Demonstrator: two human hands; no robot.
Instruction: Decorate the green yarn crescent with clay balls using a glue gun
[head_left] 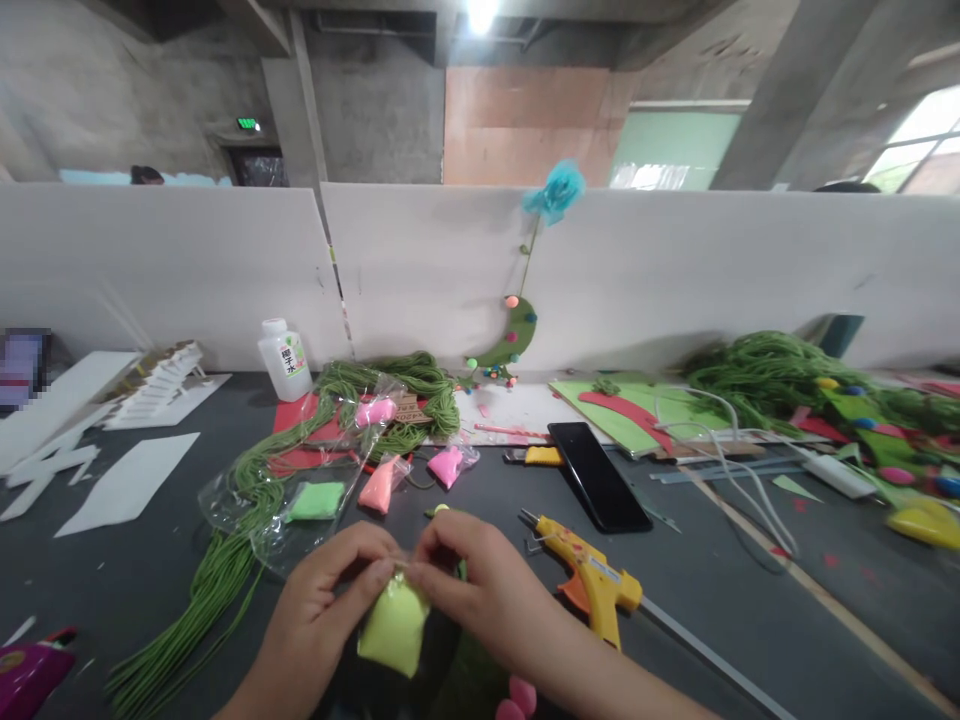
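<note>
A small clear packet of pale yellow modelling clay [395,625] hangs from between my two hands. The thumb and fingers of my left hand [330,590] are closed on the packet's top edge. Right beside it, my right hand [472,575] pinches the same top edge from the other side. Past my hands lie packets of green clay [316,501], orange clay [380,484] and pink clay [448,465]. To the right of my right hand rests a yellow glue gun [589,575] with a glue stick in its back.
A black phone [600,475] partly covers a yellow utility knife [541,456]. Green cord bundles [225,560] lie at left. A white bottle [285,360] stands near the partition, where a green crescent decoration [521,330] leans. A white cable [739,470] loops at right.
</note>
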